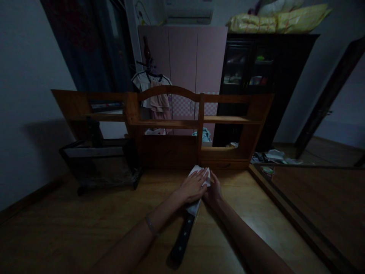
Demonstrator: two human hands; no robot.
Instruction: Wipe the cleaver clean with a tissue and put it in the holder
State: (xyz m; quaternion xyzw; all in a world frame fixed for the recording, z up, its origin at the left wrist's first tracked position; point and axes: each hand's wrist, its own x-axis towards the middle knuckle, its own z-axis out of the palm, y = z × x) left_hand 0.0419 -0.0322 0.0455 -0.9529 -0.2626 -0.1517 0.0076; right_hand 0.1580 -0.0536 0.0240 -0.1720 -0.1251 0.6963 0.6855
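Observation:
A knife point(184, 233) with a black riveted handle and a wide metal blade lies slanted, its handle pointing toward me. Across the upper part of the blade, my left hand point(194, 186) presses a white tissue point(195, 170), its fingers stretched close together over it. My right hand point(214, 190) is curled against the right side of the tissue and blade, its thumb and fingers partly hidden. Both hands cover the blade's far end, so the tip is out of sight. The knife handle is free of both hands.
The wooden tabletop point(142, 220) carries a wooden shelf unit point(168, 124) along its back. A dark-framed container point(102, 167) stands at left. Beyond are a pink wardrobe point(182, 57), a dark cabinet point(288, 68) and hanging clothes point(158, 95). A raised edge point(285, 213) runs along the right.

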